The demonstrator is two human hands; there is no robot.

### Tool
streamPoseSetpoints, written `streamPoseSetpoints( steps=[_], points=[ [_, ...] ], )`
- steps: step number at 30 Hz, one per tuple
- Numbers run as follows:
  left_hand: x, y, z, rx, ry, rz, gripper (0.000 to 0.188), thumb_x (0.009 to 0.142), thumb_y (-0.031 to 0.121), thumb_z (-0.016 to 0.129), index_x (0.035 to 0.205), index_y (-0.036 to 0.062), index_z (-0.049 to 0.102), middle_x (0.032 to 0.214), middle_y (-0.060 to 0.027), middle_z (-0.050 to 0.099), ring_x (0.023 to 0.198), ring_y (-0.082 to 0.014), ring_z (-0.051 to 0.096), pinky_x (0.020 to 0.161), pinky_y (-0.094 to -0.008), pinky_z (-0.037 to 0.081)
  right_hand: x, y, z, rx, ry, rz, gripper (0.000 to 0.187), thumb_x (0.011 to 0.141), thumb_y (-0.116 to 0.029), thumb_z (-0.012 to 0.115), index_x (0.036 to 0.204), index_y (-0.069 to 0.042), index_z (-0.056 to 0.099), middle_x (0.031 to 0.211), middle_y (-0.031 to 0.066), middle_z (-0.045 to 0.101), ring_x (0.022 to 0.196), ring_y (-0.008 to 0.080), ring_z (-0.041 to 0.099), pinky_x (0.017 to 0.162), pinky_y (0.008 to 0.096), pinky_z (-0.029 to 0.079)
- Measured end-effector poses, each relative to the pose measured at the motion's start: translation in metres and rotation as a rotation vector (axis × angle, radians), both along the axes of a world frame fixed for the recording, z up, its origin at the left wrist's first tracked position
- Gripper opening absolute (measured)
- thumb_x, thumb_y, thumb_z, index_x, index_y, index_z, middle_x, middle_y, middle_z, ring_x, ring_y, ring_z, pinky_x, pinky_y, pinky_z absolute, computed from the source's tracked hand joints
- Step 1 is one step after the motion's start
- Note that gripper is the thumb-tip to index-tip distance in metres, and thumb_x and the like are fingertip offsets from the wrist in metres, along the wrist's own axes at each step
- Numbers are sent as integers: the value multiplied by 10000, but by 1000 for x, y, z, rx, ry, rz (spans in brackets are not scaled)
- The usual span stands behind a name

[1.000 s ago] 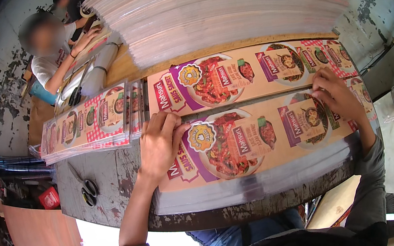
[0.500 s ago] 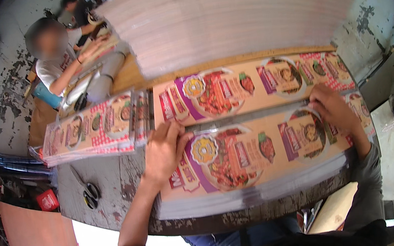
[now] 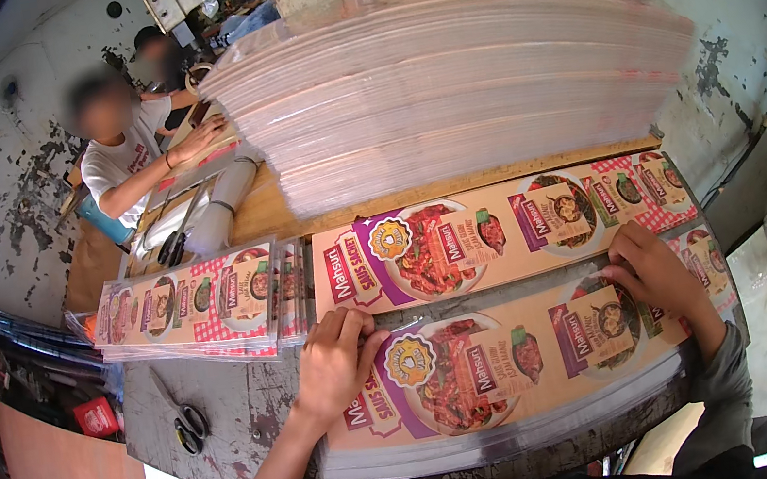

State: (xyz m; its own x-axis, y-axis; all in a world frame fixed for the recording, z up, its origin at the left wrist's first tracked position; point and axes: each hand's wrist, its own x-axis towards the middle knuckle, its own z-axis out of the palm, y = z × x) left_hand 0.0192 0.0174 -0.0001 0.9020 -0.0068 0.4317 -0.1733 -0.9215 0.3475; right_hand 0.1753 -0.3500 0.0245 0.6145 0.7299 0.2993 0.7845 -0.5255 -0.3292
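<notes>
In front of me lies a long printed cardboard sheet [image 3: 467, 380] with pictures of food, on a stack with clear plastic showing along its near edge. My left hand [image 3: 337, 359] is closed at the sheet's far left corner, thumb and curled fingers pinching the edge. At the right part of that same edge, my right hand [image 3: 650, 269] is also closed, with bent fingers pressed on it. Just beyond, a second printed sheet [image 3: 505, 266] of the same design lies flat, a narrow gap between the two.
Shorter printed sheets in plastic [image 3: 192, 306] are stacked at the left. Black-handled scissors [image 3: 189, 426] lie on the worn dark table [image 3: 249, 396]. A tall plastic-wrapped stack [image 3: 469, 80] stands behind. At the far left a person [image 3: 124, 153] works near another pair of scissors [image 3: 174, 247].
My view has tilted up, so everything sits lower in the picture and the tall stack looks sharper. Both hands stay at the near sheet's far edge.
</notes>
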Motion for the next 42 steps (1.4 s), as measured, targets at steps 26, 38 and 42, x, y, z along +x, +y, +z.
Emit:
streamPoseSetpoints(
  steps=[26,38,42],
  points=[
    [-1,-1,3,-73,93,35,157,763,51,682,855,17,560,776,-107,559,696,-289,576,624,-380,471,2,2,-2,-32,-29,-7,235,747,-114,683,809,-32,471,805,111,466,745,303,476,652,388,400],
    [-1,0,3,-47,16,-5,154,774,61,680,834,11,547,783,-98,562,709,-290,580,637,-377,477,0,2,-1,31,-55,25,246,759,-109,686,801,-31,456,798,115,449,734,304,446,659,377,378],
    [-1,0,4,-69,12,-12,142,778,61,673,835,4,556,802,-101,569,743,-291,581,656,-377,480,0,1,0,24,-33,18,237,769,-128,683,788,-30,468,793,110,463,746,302,463,671,383,394]
  ],
)
